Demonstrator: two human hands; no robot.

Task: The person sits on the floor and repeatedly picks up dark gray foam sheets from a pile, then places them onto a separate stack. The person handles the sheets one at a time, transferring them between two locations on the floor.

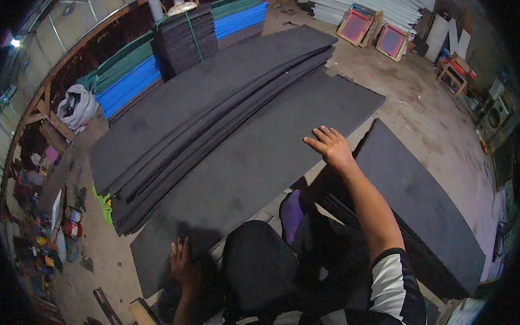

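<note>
My feed comes through dim and slightly grainy, with a small, glaring white lamp (15, 43) at the far left. I get the floor (444, 123) on the right paler than the dark left side, where the clutter (46, 212) turns murky and soft. The right hand (332, 148) reads clearly; the left hand (183, 264) sits in deep shadow, a soft dark patch spreading over the black sheet (260, 157) beside it. My lens bows the long edges, and the corners fall off to black.
</note>
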